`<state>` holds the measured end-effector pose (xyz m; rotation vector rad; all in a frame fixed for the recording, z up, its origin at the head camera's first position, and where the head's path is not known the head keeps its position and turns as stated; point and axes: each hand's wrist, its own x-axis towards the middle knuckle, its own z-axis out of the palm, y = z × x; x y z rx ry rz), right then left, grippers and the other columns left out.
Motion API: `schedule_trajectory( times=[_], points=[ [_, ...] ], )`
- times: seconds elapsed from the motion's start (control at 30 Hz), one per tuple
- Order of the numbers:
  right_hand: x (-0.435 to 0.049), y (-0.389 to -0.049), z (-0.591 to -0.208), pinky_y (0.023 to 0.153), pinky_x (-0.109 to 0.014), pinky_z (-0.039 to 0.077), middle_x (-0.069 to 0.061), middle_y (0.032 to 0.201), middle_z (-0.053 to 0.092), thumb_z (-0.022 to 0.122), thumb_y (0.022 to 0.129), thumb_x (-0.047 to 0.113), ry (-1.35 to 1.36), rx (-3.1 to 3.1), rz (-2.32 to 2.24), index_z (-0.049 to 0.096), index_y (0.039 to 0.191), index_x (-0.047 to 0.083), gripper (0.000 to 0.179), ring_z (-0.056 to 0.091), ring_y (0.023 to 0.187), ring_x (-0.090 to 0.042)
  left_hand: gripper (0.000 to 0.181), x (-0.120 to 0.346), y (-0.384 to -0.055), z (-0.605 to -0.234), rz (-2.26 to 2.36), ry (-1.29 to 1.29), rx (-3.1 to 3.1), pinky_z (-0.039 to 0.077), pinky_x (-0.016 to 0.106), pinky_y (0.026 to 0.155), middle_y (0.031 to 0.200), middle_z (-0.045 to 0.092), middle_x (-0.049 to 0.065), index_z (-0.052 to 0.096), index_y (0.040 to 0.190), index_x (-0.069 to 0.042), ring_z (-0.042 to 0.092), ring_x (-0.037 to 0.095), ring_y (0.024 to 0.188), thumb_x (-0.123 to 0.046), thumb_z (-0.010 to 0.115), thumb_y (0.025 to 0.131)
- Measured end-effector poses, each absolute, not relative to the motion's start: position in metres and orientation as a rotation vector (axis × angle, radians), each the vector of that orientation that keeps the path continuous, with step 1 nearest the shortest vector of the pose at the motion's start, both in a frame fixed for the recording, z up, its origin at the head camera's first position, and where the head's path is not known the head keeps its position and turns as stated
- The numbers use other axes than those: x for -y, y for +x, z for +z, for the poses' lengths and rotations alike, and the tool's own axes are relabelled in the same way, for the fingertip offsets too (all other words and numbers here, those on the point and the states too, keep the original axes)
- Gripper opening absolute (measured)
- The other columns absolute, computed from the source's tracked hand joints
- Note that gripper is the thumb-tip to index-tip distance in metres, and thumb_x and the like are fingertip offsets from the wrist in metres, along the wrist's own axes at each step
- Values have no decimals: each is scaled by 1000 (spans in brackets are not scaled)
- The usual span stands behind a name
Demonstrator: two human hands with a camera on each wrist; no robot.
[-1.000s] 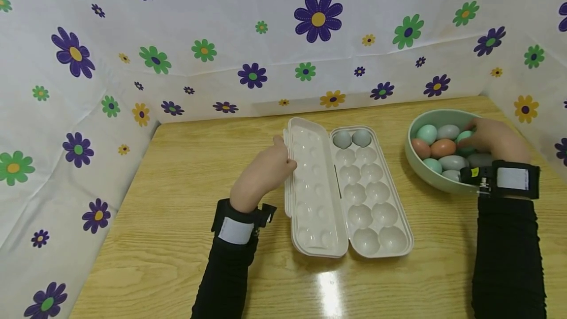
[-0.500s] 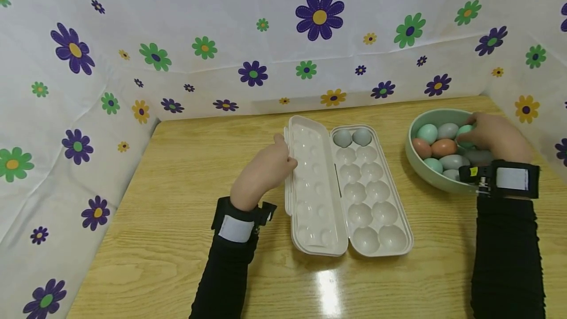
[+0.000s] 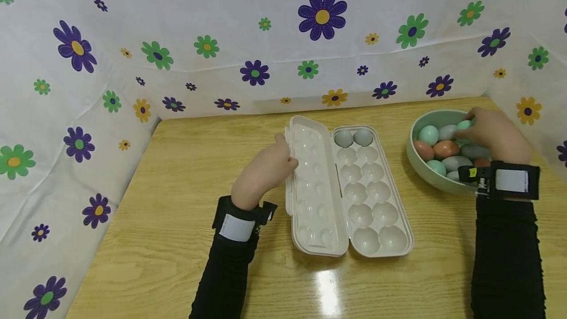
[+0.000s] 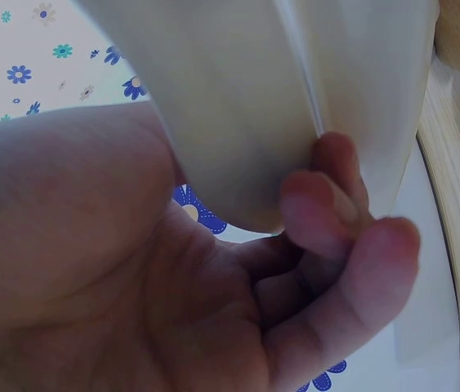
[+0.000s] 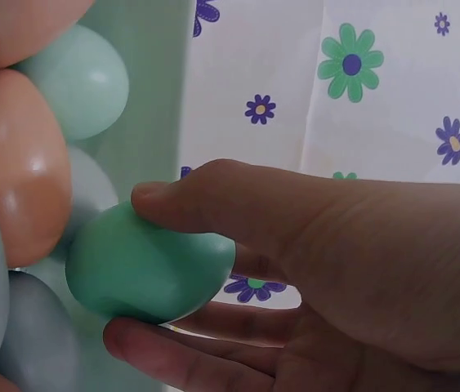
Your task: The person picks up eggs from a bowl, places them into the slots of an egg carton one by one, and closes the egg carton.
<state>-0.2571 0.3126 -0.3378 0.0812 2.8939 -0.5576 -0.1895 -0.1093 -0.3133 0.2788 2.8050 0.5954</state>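
Observation:
An egg carton point(image 3: 371, 193) of white plastic lies opened flat on the table, two grey eggs point(image 3: 353, 138) in its far row of cups. My left hand point(image 3: 266, 174) grips the outer edge of its lid point(image 3: 315, 191), thumb on one side and fingers curled on the other, as the left wrist view shows. At the right, my right hand point(image 3: 500, 134) reaches over a pale green bowl point(image 3: 416, 171) and pinches a green egg point(image 5: 148, 265) between thumb and fingers. Several brown, grey and mint eggs point(image 3: 446, 148) fill the bowl, partly hidden by the hand.
A wooden table point(image 3: 190, 186) carries carton and bowl, with the bowl near the table's right side. White cloth point(image 3: 274, 38) printed with flowers stands behind and at both sides of the table.
My right hand has drawn the green egg slightly up and away from the others, so more of a grey and a brown egg shows below it. My left hand keeps its hold on the lid.

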Motion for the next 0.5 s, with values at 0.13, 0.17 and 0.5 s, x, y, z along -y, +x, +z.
schedule_trajectory(
  times=[0.13, 0.17, 0.5],
  points=[
    [-312, -257, -337, 78, -62, 45, -41, 113, 49, 59, 92, 25, 78, -2906, -567, 44, 124, -21, 58, 46, 92, -49, 71, 108, -190, -313, 587, 289, -2808, 25, 20, 40, 57, 38, 1, 11, 149, 18, 35, 11, 44, -14, 47, 97],
    [-311, -257, -338, 78, -63, 45, -41, 114, 49, 59, 92, 25, 80, -2908, -569, 44, 125, -21, 58, 46, 92, -49, 71, 108, -190, -313, 584, 289, -2809, 25, 20, 40, 57, 38, 1, 11, 149, 18, 35, 11, 44, -14, 47, 97],
    [-310, -262, -334, 83, -67, 43, -41, 117, 47, 57, 94, 30, 84, -2936, -606, 43, 127, -17, 59, 45, 95, -50, 71, 108, -190, -312, 606, 261, -2795, 25, 20, 40, 57, 39, 1, 10, 150, 17, 36, 11, 44, -14, 47, 97]
  ],
)
